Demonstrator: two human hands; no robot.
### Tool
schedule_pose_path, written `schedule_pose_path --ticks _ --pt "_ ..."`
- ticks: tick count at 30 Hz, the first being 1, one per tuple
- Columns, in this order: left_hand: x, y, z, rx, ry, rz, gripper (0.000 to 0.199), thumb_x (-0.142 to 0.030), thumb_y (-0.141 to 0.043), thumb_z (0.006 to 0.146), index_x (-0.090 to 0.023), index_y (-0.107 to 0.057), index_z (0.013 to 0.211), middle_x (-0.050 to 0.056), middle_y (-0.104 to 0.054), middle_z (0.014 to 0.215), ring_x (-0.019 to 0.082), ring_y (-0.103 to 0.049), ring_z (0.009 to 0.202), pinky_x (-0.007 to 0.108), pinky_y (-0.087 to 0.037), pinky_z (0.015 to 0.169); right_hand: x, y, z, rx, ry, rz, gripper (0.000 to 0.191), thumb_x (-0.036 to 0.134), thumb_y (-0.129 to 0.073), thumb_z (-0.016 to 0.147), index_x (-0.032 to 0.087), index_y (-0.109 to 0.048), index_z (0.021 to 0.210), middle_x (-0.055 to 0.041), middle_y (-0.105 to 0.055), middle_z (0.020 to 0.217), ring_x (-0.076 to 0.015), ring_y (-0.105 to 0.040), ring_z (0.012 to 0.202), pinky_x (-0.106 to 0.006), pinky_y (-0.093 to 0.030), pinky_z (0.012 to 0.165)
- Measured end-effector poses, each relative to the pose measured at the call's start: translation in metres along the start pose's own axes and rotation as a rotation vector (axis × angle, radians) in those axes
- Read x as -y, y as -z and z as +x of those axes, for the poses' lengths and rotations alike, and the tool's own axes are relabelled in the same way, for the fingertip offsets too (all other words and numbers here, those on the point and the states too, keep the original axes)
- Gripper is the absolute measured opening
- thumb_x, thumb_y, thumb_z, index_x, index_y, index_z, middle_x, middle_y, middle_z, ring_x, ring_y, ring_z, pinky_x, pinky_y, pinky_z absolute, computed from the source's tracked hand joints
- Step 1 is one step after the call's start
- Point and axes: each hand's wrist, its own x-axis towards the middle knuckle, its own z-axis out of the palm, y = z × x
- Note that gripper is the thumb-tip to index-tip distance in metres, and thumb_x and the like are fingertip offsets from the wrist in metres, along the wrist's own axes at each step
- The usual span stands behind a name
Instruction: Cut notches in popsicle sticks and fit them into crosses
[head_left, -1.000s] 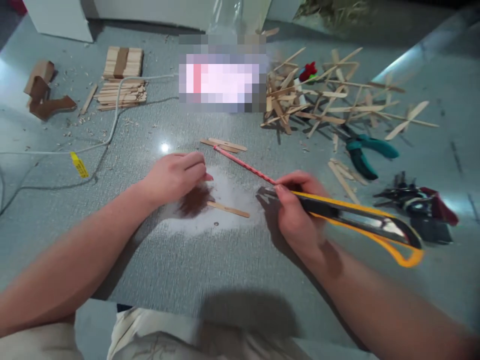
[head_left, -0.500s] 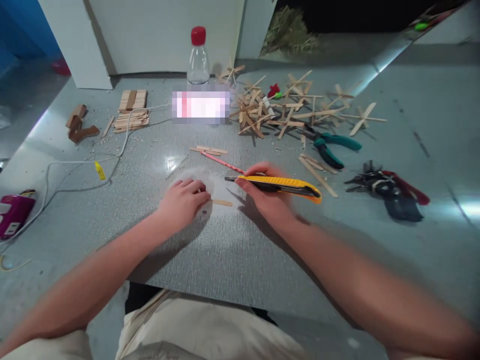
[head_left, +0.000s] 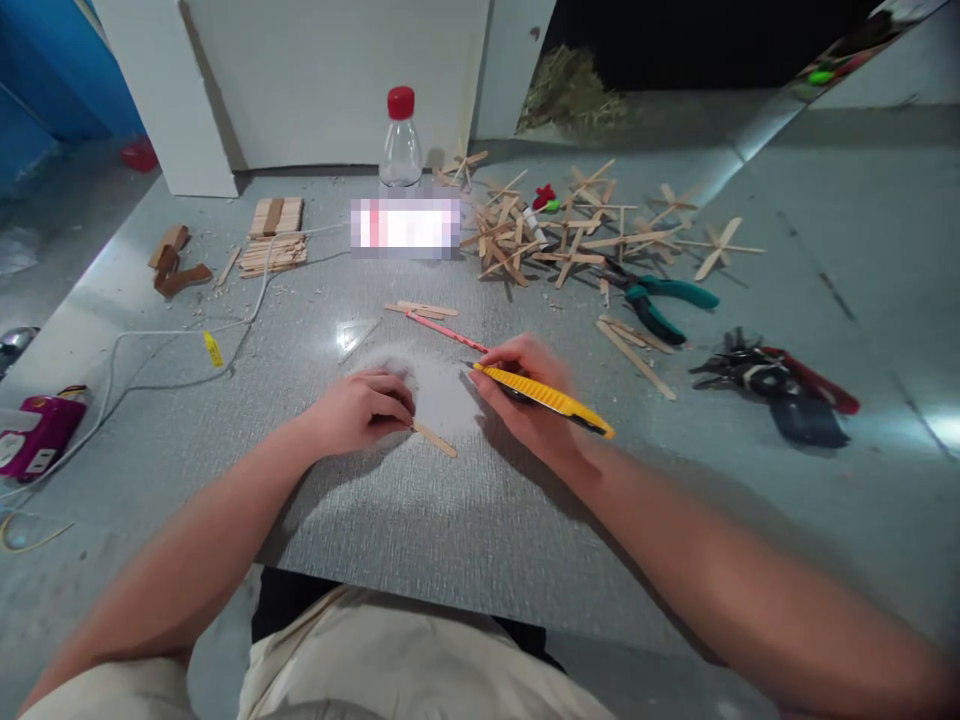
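Observation:
My left hand (head_left: pixel 367 412) pinches one end of a wooden popsicle stick (head_left: pixel 436 440), whose free end slants down to the right just above or on the grey table (head_left: pixel 390 510). In my right hand (head_left: pixel 529 395) is a yellow utility knife (head_left: pixel 559 395), its short blade pointing left toward the bright patch between the hands. A red patterned pencil-like stick (head_left: pixel 446 330) lies beyond my right fingers, which hide its near end. Near its far end rest a couple of loose popsicle sticks (head_left: pixel 427 309). A small clear set square (head_left: pixel 358 337) lies beyond my left hand.
Crossed-stick pieces (head_left: pixel 517 235) heap at the back right, near teal-handled pliers (head_left: pixel 656 298) and a dark tool with red handle (head_left: pixel 772 380). A red-capped bottle (head_left: pixel 401 150) stands at the back. Bundled sticks (head_left: pixel 275 235), a white cable (head_left: pixel 259 300) and a purple power block (head_left: pixel 45 430) are left.
My left hand has turned the popsicle stick, so its free end now points lower toward me. The utility knife has tilted, its rear end dropping. The view has shifted slightly.

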Motion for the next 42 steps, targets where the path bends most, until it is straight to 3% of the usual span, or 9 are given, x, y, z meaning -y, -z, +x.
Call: schedule_pose_path --ticks 8,18,28,35,42 --pt "0.006 0.002 0.0 0.001 0.007 -0.008 0.02 -0.029 -0.061 0.103 -0.022 -0.079 0.099 0.007 -0.075 0.102 0.019 -0.069 0.091 0.034 -0.052 0.087 -0.002 0.004 -0.006 0.118 0.057 -0.054 0.003 0.027 -0.068 0.098 0.029 -0.069 0.099 0.0017 -0.072 0.085 -0.0176 -0.067 0.076 -0.033 -0.051 0.072" --pt "0.0 -0.003 0.002 0.027 0.038 0.021 0.02 -0.026 -0.059 0.104 -0.02 -0.077 0.098 0.007 -0.074 0.101 0.02 -0.067 0.093 0.035 -0.051 0.086 0.011 0.003 -0.008 0.161 0.2 0.015 0.009 0.019 -0.069 0.093 0.027 -0.07 0.094 0.0028 -0.073 0.075 -0.0151 -0.067 0.063 -0.03 -0.054 0.06" --pt "0.001 -0.008 0.001 -0.017 0.064 0.103 0.026 -0.028 -0.054 0.106 -0.02 -0.078 0.101 0.007 -0.074 0.102 0.02 -0.066 0.091 0.036 -0.051 0.085 0.023 0.004 -0.013 0.244 0.209 -0.034 0.011 0.016 -0.069 0.091 0.025 -0.073 0.096 0.001 -0.078 0.076 -0.0168 -0.073 0.06 -0.03 -0.058 0.056" --pt "0.0 -0.014 -0.001 -0.071 0.081 0.206 0.029 -0.021 -0.048 0.105 -0.019 -0.077 0.104 0.009 -0.073 0.107 0.022 -0.066 0.092 0.037 -0.054 0.084 0.031 0.002 -0.011 0.285 0.189 -0.075 0.014 0.016 -0.069 0.092 0.029 -0.072 0.098 0.0012 -0.076 0.074 -0.0168 -0.071 0.058 -0.029 -0.056 0.054" --pt "-0.015 -0.005 -0.008 -0.008 0.03 0.308 0.03 -0.014 -0.049 0.101 -0.012 -0.074 0.117 0.013 -0.073 0.119 0.026 -0.069 0.105 0.042 -0.058 0.093 0.035 -0.001 -0.014 0.278 0.178 -0.086 0.015 0.017 -0.066 0.094 0.03 -0.07 0.1 0.0023 -0.07 0.065 -0.0173 -0.065 0.05 -0.031 -0.052 0.049"
